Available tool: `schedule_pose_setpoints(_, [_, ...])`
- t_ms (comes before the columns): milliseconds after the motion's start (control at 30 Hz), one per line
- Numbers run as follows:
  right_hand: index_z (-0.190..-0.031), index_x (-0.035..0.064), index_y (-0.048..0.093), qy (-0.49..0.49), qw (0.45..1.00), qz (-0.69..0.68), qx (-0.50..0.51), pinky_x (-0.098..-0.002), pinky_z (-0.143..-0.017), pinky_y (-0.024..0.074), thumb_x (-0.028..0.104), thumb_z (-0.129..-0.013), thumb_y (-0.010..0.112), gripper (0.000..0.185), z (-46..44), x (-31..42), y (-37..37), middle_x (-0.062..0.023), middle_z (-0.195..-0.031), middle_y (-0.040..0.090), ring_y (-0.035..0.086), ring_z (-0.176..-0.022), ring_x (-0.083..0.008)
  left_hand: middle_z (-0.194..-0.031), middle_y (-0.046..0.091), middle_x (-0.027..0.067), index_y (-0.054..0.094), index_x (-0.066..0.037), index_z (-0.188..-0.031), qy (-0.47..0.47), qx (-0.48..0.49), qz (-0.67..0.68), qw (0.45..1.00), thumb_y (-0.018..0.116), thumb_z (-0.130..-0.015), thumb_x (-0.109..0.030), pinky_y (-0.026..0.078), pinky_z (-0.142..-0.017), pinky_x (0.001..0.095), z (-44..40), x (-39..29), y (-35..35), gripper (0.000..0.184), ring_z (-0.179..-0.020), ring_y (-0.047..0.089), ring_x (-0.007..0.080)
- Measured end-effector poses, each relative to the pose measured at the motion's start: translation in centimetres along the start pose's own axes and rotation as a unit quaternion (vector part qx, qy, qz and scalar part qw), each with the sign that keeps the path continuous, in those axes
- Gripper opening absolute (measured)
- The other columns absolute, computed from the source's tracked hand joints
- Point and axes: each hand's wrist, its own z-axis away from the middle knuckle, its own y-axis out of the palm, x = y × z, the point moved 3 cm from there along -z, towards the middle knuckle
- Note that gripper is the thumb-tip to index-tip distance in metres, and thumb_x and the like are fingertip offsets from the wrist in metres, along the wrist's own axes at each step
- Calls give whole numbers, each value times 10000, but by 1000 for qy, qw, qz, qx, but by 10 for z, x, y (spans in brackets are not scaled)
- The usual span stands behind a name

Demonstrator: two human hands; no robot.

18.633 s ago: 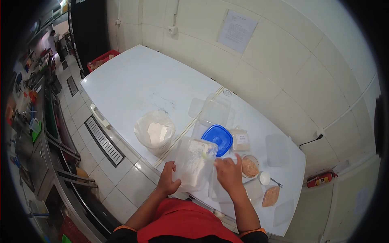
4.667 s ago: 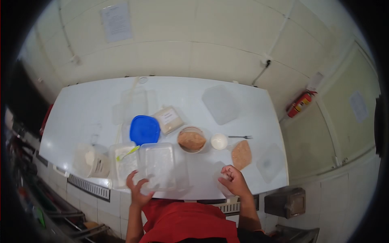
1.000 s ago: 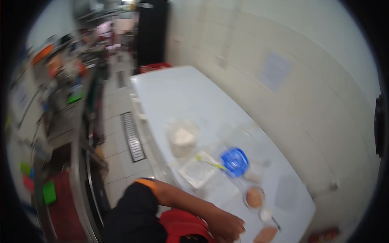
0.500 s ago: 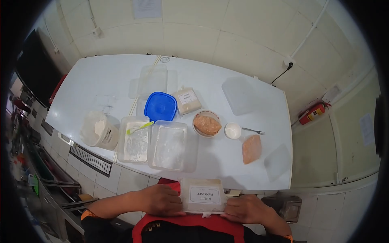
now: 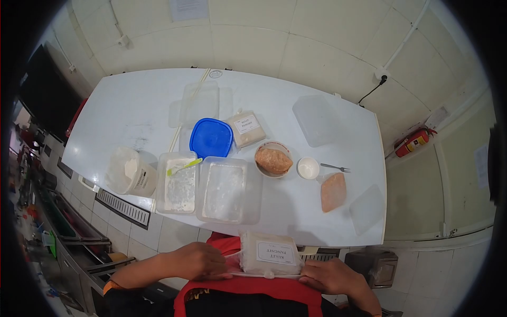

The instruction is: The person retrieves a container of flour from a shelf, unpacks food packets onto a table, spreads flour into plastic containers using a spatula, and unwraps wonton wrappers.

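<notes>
A clear plastic packet of wonton wrappers (image 5: 275,254), labelled "KULIT PANGSIT", is held close to my red apron (image 5: 248,287), just off the table's front edge. My left hand (image 5: 202,261) has its fingers closed on the packet's plastic at one side. On the other side, my right hand (image 5: 328,274) pinches the plastic too. Between them the open-looking edge of the plastic is stretched toward my body. A second wonton wrapper packet (image 5: 246,128) lies on the table beside a blue lid (image 5: 210,138).
On the white table (image 5: 285,211) stand a flour tub (image 5: 132,171), a floury container (image 5: 179,187) with a green-handled utensil (image 5: 185,166), and another container (image 5: 224,190). To the right are a bowl of orange-pink filling (image 5: 273,160), a small white bowl (image 5: 308,168), a fork (image 5: 335,167) and bagged filling (image 5: 333,193).
My left hand has shifted slightly left and the plastic is pulled wider beside it. The packet has moved a little right and tilted. My view has shifted slightly.
</notes>
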Motion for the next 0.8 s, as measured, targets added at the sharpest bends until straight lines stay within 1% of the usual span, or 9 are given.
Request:
schedule_pose_setpoints(200, [-950, 114, 585, 19, 997, -71, -15, -396, -553, 500, 281, -947, 625, 172, -11, -7, -9, -69, -850, 591, 621, -686, -315, -669, 545, 74, 571, -94, -704, -17, 16, -24, 999, 694, -899, -265, 468, -550, 375, -9, 20, 4, 287, -615, 585, 253])
schedule_pose_setpoints(233, [-940, 111, 576, 37, 997, -54, -32, -396, -564, 496, 255, -934, 631, 154, -15, -13, -6, -72, -849, 589, 618, -691, -319, -689, 569, 78, 577, -96, -717, -24, 12, -38, 999, 681, -907, -279, 475, -559, 378, -10, 28, 9, 283, -636, 605, 259])
schedule_pose_setpoints(267, [-930, 108, 567, 56, 997, -33, -51, -396, -575, 492, 228, -922, 638, 140, -22, -27, -1, -74, -848, 587, 615, -696, -322, -769, 619, 64, 601, -124, -810, -57, 62, -105, 991, 647, -920, -356, 485, -589, 386, -10, 41, 19, 261, -700, 631, 261])
schedule_pose_setpoints(367, [-900, 88, 539, 74, 989, -28, -128, -401, -600, 483, 119, -880, 635, 103, -40, -75, 26, -81, -848, 582, 610, -723, -332, -826, 645, 55, 622, -153, -902, -111, 88, -159, 977, 609, -931, -420, 495, -640, 393, -21, 79, 54, 269, -768, 648, 271])
schedule_pose_setpoints(467, [-887, 62, 530, 76, 972, -44, -216, -398, -622, 482, 19, -837, 614, 107, -52, -118, 67, -88, -852, 579, 601, -746, -343, -833, 653, 61, 646, -178, -970, -156, 85, -151, 972, 583, -938, -448, 505, -699, 413, -26, 104, 83, 279, -822, 660, 292])
schedule_pose_setpoints(533, [-847, 27, 535, 87, 952, -84, -281, -380, -653, 496, -38, -826, 588, 86, -56, -125, 84, -103, -854, 574, 596, -749, -340, -853, 664, 69, 654, -169, -989, -171, 55, -113, 977, 587, -941, -440, 507, -708, 416, -29, 110, 87, 283, -834, 665, 296])
schedule_pose_setpoints(667, [-814, 14, 552, 92, 923, -79, -365, -354, -710, 517, -52, -810, 603, 83, -57, -131, 112, -116, -862, 572, 614, -748, -304, -892, 669, 105, 680, -140, -1051, -220, -25, -68, 973, 627, -922, -429, 499, -717, 437, -24, 136, 105, 321, -839, 654, 315])
schedule_pose_setpoints(733, [-801, 18, 556, 81, 909, -74, -403, -330, -753, 526, -46, -804, 610, 84, -54, -142, 130, -109, -873, 563, 612, -736, -274, -874, 664, 108, 674, -133, -1057, -252, -32, -62, 965, 666, -891, -417, 499, -707, 434, -29, 136, 106, 329, -820, 652, 317])
schedule_pose_setpoints(800, [-837, 21, 604, 45, 912, -61, -403, -362, -837, 533, -8, -785, 652, 76, -51, -159, 147, -136, -1004, 586, 635, -869, -307, -878, 663, 108, 667, -134, -1068, -295, -36, -29, 954, 704, -857, -405, 498, -717, 430, -40, 129, 103, 346, -826, 650, 313])
